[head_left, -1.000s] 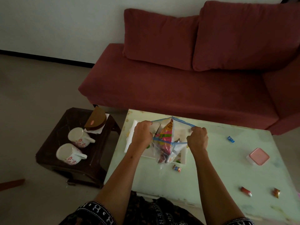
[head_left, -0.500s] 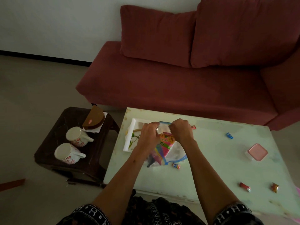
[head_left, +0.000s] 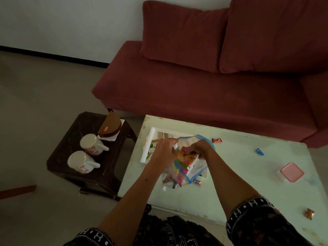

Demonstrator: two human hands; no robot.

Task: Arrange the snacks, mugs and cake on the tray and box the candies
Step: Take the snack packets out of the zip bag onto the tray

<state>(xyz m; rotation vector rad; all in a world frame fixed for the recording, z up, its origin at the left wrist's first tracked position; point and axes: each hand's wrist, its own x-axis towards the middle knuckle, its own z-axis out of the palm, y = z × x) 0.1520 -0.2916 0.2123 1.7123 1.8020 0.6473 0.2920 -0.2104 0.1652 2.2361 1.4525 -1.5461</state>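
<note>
Mugs [head_left: 87, 154] + cake [head_left: 110, 127] on stool [head_left: 71, 135] left of table [head_left: 248, 174]

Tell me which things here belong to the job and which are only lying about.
Job: snack bag, tray, mugs, cake, candies, pink box.
Lying about: sofa, cushions, stool, table.

**Snack bag over the tray, mugs and cake aside**

A clear zip bag [head_left: 184, 167] with a blue rim, stuffed with bright snack packets [head_left: 184, 159], lies across the white tray [head_left: 148, 148]. Two white floral mugs [head_left: 92, 144] [head_left: 81, 162] lie tipped on their sides near a brown cake wedge [head_left: 111, 126]. Wrapped candies are scattered: red [head_left: 216, 140], blue [head_left: 259, 151], gold [head_left: 309, 213], and one [head_left: 197, 182] touching the bag. The pink-lidded box [head_left: 291, 172] is closed.
</note>
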